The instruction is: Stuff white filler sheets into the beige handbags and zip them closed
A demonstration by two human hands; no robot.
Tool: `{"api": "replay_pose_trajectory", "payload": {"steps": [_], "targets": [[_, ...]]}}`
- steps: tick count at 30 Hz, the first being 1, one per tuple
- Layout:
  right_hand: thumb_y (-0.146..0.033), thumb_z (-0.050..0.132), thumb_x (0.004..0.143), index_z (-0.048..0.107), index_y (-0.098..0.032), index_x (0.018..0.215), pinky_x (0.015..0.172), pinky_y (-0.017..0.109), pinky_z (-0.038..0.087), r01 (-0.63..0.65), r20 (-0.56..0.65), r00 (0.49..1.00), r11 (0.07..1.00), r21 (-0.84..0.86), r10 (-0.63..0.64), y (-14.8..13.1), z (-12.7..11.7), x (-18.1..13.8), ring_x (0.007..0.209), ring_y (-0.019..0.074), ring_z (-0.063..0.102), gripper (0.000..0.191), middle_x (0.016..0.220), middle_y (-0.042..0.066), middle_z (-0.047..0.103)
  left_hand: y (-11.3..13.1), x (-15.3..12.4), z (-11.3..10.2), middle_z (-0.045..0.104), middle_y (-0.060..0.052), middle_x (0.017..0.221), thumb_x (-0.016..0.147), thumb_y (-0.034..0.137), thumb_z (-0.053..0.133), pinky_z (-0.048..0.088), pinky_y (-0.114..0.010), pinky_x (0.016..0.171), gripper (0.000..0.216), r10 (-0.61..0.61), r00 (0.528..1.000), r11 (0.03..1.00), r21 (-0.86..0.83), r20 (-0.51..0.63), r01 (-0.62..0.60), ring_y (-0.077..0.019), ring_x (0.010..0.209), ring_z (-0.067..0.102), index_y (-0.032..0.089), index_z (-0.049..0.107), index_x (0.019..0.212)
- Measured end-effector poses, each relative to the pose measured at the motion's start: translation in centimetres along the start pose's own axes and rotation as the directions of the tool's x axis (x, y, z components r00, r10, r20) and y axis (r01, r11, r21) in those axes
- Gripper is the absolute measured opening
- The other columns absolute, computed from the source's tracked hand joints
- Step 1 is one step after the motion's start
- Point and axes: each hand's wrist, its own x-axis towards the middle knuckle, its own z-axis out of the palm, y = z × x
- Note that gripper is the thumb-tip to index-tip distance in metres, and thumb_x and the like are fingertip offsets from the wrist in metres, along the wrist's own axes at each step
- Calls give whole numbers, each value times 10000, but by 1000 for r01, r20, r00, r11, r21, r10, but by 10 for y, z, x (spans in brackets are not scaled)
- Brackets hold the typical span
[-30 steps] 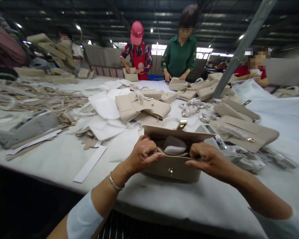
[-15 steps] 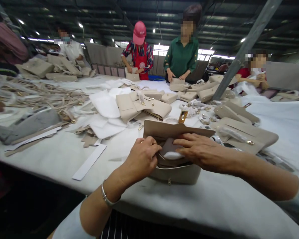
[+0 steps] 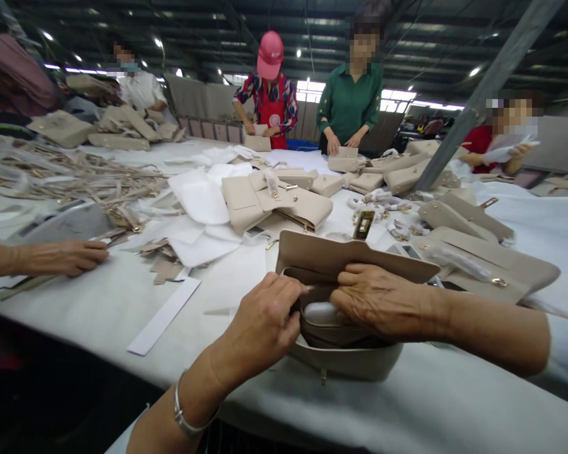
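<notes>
The beige handbag sits low in the centre of the frame on the white padded table, close to its near edge; its flap is thrown back and stands open toward the far side, with a gold clasp plate at the flap's far end; the mouth faces up and toward the camera, and the long axis runs left to right across the picture; the shell looks like smooth matte leather or imitation leather, softly boxy with rounded lower corners, and a small gold stud shows on the front wall; the lining inside is darker brown, and a white, rounded wad of stuffing shows in the opening. The left hand, with a silver bangle on the wrist, is curled with its fingertips pinching the inner edge of the bag's mouth at the left; the right hand lies over the opening from the right, fingers bent and pressed down on the inner pocket beside the stuffing; whether it grips anything I cannot tell. At the left edge another person's hand rests flat on card strips; more beige bags lie in the middle of the frame.
</notes>
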Motion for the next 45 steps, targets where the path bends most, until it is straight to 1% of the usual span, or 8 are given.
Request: {"api": "replay_pose_trajectory", "payload": {"steps": [4, 11, 18, 25, 32, 37, 42, 45], "targets": [[-218, 446, 918, 513, -167, 783, 666, 324, 309, -68, 33, 997, 997, -40, 69, -1, 0, 8, 615, 169, 500, 159, 648, 41, 596, 1, 4, -2, 584, -62, 1126, 799, 114, 482, 457, -387, 893, 447, -53, 997, 996, 78, 62, 48, -235, 1033, 451, 171, 461, 1243], [-178, 436, 880, 543, -163, 820, 498, 301, 262, -157, 62, 986, 988, 5, 156, -19, 7, 26, 526, 174, 548, 123, 650, 44, 636, 4, 7, -7, 576, -67, 1093, 795, 129, 458, 478, -383, 880, 429, -125, 987, 987, 111, 97, 114, -239, 1036, 432, 173, 490, 1220], [-212, 433, 900, 546, -137, 872, 553, 292, 337, -227, -61, 972, 974, 3, 226, -19, 12, 39, 587, 195, 580, 138, 701, 79, 645, -8, 20, -20, 575, -60, 1103, 712, 190, 548, 456, -381, 888, 504, -201, 968, 972, 152, 149, 178, -259, 1065, 412, 203, 531, 1216], [-349, 414, 944, 557, -135, 979, 465, 248, 274, -272, 190, 959, 869, 413, 210, -3, 16, 33, 505, 135, 497, 260, 685, 40, 620, -19, 26, -22, 562, -55, 995, 705, 276, 619, 450, -376, 830, 381, -172, 937, 980, 154, 304, 130, -262, 1007, 423, 229, 591, 1083], [-324, 525, 868, 585, -121, 1059, 480, 267, 321, -257, 383, 918, 893, 371, 105, 2, -11, 21, 590, 171, 560, 286, 808, 92, 662, -25, 27, -19, 582, -32, 1002, 726, 254, 622, 422, -357, 826, 355, -158, 953, 986, 86, 260, 140, -238, 987, 442, 228, 563, 1076], [-272, 438, 891, 605, -119, 980, 387, 261, 235, -316, 321, 921, 907, 278, 223, -11, -8, 39, 467, 169, 553, 243, 707, 99, 672, -31, 26, -17, 580, -36, 1022, 700, 262, 657, 412, -358, 821, 372, -150, 960, 988, 61, 235, 139, -249, 988, 435, 235, 587, 1064], [-235, 494, 862, 583, -106, 1033, 467, 267, 363, -375, 121, 927, 900, 221, 356, -15, -1, 48, 554, 221, 630, 233, 699, 92, 674, -41, 26, -20, 588, -40, 1011, 740, 303, 649, 421, -348, 840, 392, -168, 969, 981, -65, 182, 183, -232, 983, 457, 210, 575, 1113], [-158, 534, 816, 613, -95, 1022, 544, 273, 430, -353, 166, 931, 918, 178, 326, -15, 13, 52, 616, 210, 640, 229, 784, 106, 690, -36, 29, -19, 579, -34, 1037, 730, 272, 656, 421, -351, 852, 414, -143, 963, 987, -36, 230, 156, -234, 1001, 447, 243, 586, 1137]]}}
